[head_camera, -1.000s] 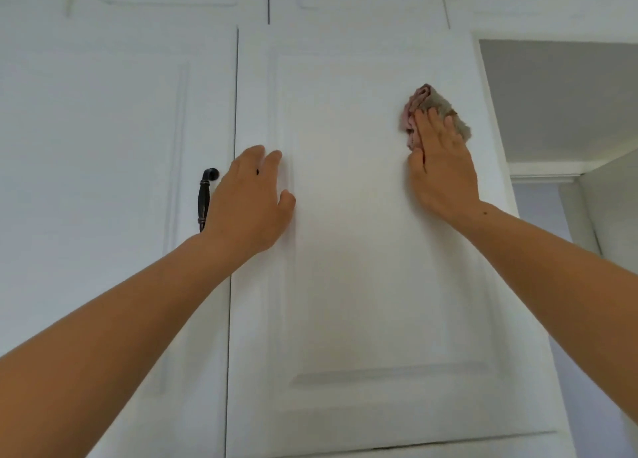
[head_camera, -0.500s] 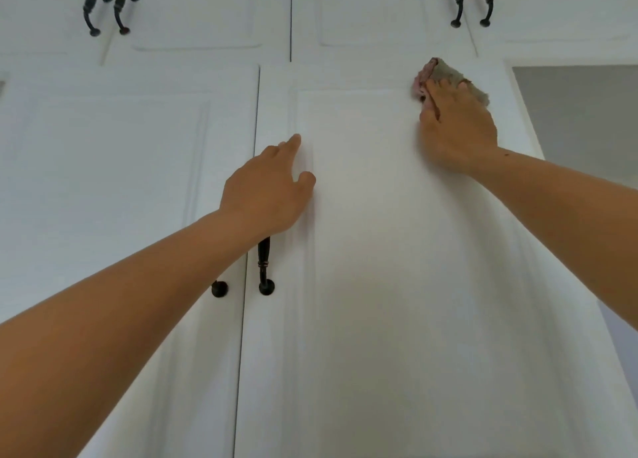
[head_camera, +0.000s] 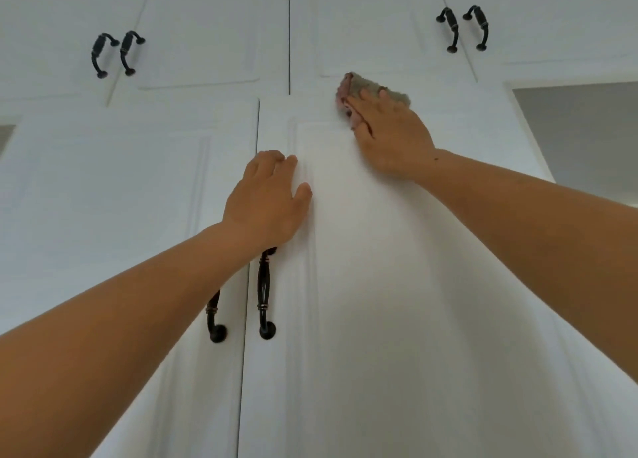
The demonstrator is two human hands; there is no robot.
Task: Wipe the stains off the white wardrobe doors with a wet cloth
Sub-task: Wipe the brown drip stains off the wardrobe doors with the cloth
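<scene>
A crumpled grey and pink cloth [head_camera: 366, 86] is pressed flat against the top edge of the right white wardrobe door [head_camera: 397, 319] by my right hand [head_camera: 390, 136], whose fingers lie over it. My left hand [head_camera: 269, 202] rests palm-down on the same door's left rail, fingers slightly apart, holding nothing, just above the door's black handle [head_camera: 264, 295]. The left wardrobe door [head_camera: 103, 198] is shut beside it. No stain shows clearly on the white panels.
A second black handle [head_camera: 214, 319] on the left door is partly hidden by my left forearm. Upper cabinet doors carry paired black handles at the left [head_camera: 115, 53] and right [head_camera: 464, 28]. A grey opening [head_camera: 583, 129] lies right of the wardrobe.
My right hand has slid the cloth up to the door's top edge and then leftward along it. My left hand stayed on the left rail. The view has tilted upward.
</scene>
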